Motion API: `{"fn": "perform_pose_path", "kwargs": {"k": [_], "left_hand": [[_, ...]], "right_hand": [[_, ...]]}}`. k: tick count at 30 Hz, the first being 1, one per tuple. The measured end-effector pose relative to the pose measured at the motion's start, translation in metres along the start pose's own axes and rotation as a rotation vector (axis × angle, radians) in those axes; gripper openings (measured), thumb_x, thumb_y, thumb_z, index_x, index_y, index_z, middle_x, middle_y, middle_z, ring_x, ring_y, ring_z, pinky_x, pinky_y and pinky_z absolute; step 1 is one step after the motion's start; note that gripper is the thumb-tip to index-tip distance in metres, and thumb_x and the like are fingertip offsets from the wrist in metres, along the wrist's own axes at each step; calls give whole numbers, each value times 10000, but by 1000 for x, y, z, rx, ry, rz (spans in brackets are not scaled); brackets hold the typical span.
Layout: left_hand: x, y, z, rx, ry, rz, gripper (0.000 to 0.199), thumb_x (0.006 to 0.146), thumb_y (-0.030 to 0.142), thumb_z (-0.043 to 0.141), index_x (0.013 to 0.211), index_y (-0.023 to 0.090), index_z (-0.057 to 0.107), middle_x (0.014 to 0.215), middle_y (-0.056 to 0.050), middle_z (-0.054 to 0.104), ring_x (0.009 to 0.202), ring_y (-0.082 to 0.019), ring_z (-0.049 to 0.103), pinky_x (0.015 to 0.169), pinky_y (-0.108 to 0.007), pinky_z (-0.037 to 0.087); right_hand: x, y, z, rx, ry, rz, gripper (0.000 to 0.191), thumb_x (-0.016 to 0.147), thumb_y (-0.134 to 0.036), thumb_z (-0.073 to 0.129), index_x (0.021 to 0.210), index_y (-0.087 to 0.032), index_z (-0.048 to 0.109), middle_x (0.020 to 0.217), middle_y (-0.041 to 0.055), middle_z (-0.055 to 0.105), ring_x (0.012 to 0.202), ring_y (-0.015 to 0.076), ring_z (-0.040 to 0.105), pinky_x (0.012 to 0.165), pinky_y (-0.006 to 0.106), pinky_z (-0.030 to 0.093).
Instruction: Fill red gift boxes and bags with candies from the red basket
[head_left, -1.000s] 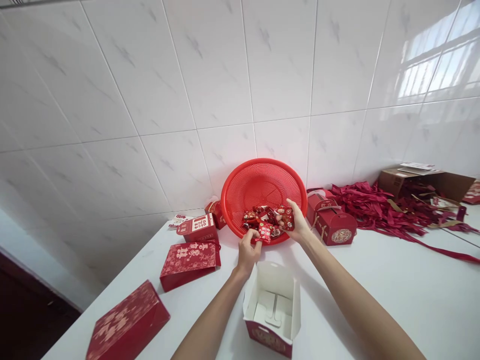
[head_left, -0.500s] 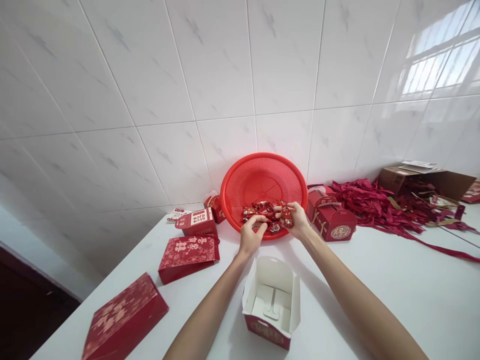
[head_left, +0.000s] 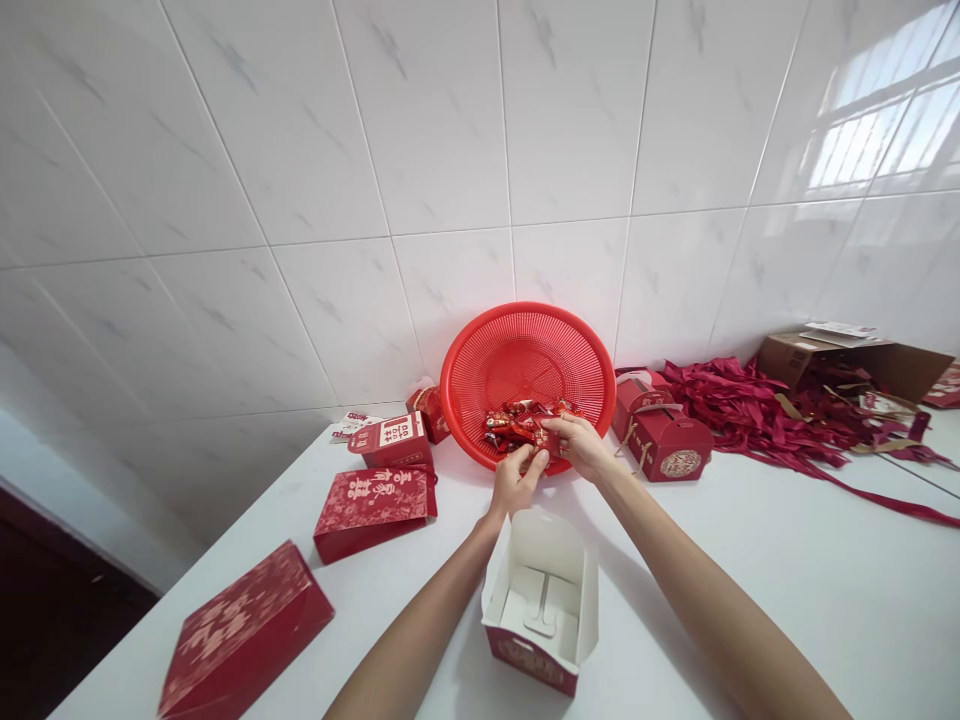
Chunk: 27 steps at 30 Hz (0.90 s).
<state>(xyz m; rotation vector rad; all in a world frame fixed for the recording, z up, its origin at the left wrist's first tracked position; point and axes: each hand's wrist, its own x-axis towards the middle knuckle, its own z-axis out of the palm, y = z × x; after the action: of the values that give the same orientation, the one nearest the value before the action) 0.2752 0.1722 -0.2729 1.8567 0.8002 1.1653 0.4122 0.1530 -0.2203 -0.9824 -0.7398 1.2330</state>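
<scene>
- At the tilted basket's near rim, the right hand grips a packet; the left hand touches it, but whether it also grips cannot be told.
- Around it, more packets lie in the basket's lower part.
- Between the basket and the table's near edge stands an open box, white inside.
- Near the left edge, red boxes lie in a slanting row.
- Toward the back right corner: closed boxes, ribbons, a brown carton.
- The gripped packet is small and red, largely hidden by the hands.
</scene>
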Motion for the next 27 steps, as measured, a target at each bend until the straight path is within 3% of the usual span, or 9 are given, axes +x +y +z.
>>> {"fn": "perform_pose_path", "kwargs": {"k": [4, 8, 12, 16, 19, 23, 27], "left_hand": [[0, -2, -3, 51, 65, 54, 304, 898, 425, 528, 724, 185, 597, 714, -18, 636, 684, -169, 612, 662, -263, 509], [0, -1, -6, 156, 204, 225, 205, 876, 349, 541, 772, 190, 621, 834, -39, 618, 740, -170, 608, 697, -271, 521], [-1, -2, -7, 234, 195, 389, 193, 893, 311, 518, 785, 196, 630, 963, -74, 609, 865, -187, 616, 789, -287, 530], [-1, -10, -5, 281, 145, 466, 176, 888, 256, 494, 780, 197, 619, 1007, -79, 585, 835, -166, 609, 782, -282, 529], [-2, -15, -4, 279, 141, 477, 199, 870, 267, 528, 691, 193, 571, 989, -78, 571, 810, -160, 610, 757, -284, 526], [-3, -15, -5, 228, 190, 430, 212, 802, 344, 637, 673, 203, 544, 947, -77, 580, 938, -216, 617, 836, -332, 530], [-2, -15, -2, 50, 231, 249, 235, 768, 407, 682, 819, 202, 578, 907, -60, 633, 874, -212, 642, 802, -345, 550]], "right_hand": [[-3, -7, 0, -123, 71, -48, 222, 587, -224, 828, 684, -181, 633, 617, -31, 591, 548, 97, 525, 485, 203, 436], [-8, -17, 2, -244, 125, -37, 180, 710, -268, 797, 714, -171, 645, 692, 1, 627, 581, 100, 568, 508, 204, 493], [-12, -22, 2, -315, 47, 24, 271, 727, -363, 821, 750, -170, 632, 720, 46, 677, 562, 141, 626, 470, 234, 519], [-12, -19, 0, -327, -84, -30, 273, 615, -238, 871, 727, -167, 632, 593, 5, 637, 507, 127, 595, 473, 226, 525], [-10, -16, -2, -308, -114, -76, 206, 585, -125, 802, 722, -167, 654, 607, -5, 647, 523, 122, 594, 496, 222, 522], [-8, -17, -4, -272, -105, -147, 174, 570, -76, 668, 715, -171, 683, 652, -7, 666, 515, 90, 540, 452, 177, 427], [-8, -18, -6, -248, -102, -165, 256, 523, -77, 591, 736, -177, 695, 684, -20, 670, 535, 84, 518, 473, 177, 408]]}}
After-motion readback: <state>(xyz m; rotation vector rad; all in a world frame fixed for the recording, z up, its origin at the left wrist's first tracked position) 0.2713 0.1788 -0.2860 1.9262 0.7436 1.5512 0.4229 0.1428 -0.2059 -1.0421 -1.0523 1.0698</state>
